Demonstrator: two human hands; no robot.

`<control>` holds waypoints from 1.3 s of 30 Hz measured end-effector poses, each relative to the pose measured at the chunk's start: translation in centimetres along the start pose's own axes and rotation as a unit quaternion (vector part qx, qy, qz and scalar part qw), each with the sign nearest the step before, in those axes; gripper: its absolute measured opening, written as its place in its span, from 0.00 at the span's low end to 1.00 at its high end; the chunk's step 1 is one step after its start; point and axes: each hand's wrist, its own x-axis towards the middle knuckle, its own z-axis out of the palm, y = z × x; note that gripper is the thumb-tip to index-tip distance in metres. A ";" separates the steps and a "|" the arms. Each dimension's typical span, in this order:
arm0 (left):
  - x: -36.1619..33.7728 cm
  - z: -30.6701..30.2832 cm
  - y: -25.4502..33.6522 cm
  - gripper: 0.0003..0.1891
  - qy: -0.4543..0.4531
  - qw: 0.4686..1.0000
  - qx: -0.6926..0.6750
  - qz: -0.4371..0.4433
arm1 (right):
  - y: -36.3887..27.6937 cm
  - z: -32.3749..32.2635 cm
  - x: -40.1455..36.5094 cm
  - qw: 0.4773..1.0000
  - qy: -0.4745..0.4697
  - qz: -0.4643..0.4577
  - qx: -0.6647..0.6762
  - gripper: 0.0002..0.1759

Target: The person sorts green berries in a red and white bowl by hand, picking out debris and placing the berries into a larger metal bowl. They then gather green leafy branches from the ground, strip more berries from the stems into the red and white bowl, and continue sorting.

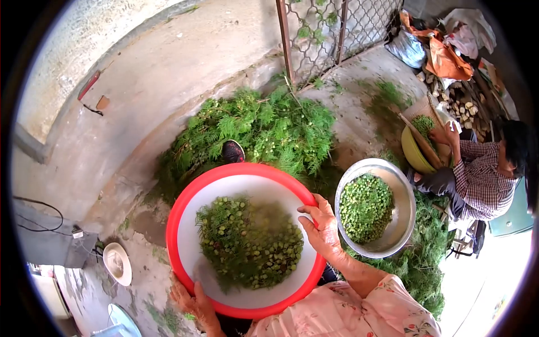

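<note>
Both my hands hold a large white basin with a red rim in front of my body. My left hand is closed on the rim at the lower left, its thumb over the edge and the other fingers partly hidden. On the right side, my right hand grips the rim with fingers reaching over the inside wall. Inside lie small green cones mixed with leafy sprigs, blurred in part as if moving. Close by my right forearm stands a metal bowl with many green cones.
Cut evergreen branches are heaped ahead, with a shoe at their edge. More branches lie to the right. Another person sits there beside a yellow basin. A metal lattice stands behind; a pale hat lies left.
</note>
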 end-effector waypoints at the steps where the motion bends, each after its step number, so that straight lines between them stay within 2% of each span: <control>1: 0.0 -0.2 -0.1 0.33 -0.003 1.000 -0.026 -0.007 | 0.1 0.2 0.1 1.000 -0.002 0.005 0.004 0.14; 4: -0.1 0.5 -0.3 0.32 0.004 1.000 -0.006 0.012 | 1.3 0.4 -0.3 0.999 0.034 0.001 0.004 0.13; 6: 0.3 1.0 -0.9 0.32 0.013 1.000 -0.023 0.004 | 2.1 0.6 -0.5 0.997 0.051 -0.036 -0.048 0.13; 12: 1.2 1.1 0.0 0.31 0.031 0.993 -0.112 0.036 | 2.6 0.3 -2.1 0.994 0.063 0.040 0.080 0.10; 15: 1.2 0.9 0.2 0.29 0.043 0.983 -0.174 0.035 | 2.8 -0.7 -2.6 0.973 0.046 0.111 0.199 0.10; 19: 1.6 -1.3 1.4 0.28 0.040 0.972 -0.221 0.062 | 2.1 -1.7 -3.7 0.959 0.056 0.118 0.251 0.09; 22: 1.7 -2.2 2.0 0.28 0.045 0.966 -0.236 0.094 | 1.8 -2.4 -4.8 0.970 0.061 0.122 0.203 0.10; 23: 1.9 -2.4 2.1 0.28 0.042 0.965 -0.240 0.102 | 1.1 -2.7 -5.3 0.959 0.062 0.139 0.241 0.09; 26: 2.6 -2.7 2.5 0.29 0.029 0.960 -0.261 0.096 | 0.1 -3.5 -5.8 0.944 0.092 0.108 0.298 0.09; 30: 3.3 -1.4 1.4 0.29 0.040 0.956 -0.267 0.111 | -1.0 -4.2 -5.8 0.943 0.092 0.122 0.297 0.12; 34: 3.4 0.0 -0.4 0.30 0.031 0.970 -0.219 0.103 | 0.2 -1.9 -4.8 0.955 0.094 0.117 0.256 0.12; 36: 3.4 1.8 -2.0 0.30 0.016 0.974 -0.197 0.109 | 2.0 -0.3 -4.5 0.989 0.104 0.067 0.081 0.15; 37: 3.3 2.3 -2.3 0.31 -0.004 0.981 -0.169 0.096 | 2.1 0.2 -4.4 0.990 0.102 0.072 0.068 0.16; 39: 3.1 3.3 -2.2 0.30 0.024 0.986 0.000 0.163 | 2.1 0.8 -4.3 0.990 0.105 0.087 0.039 0.18</control>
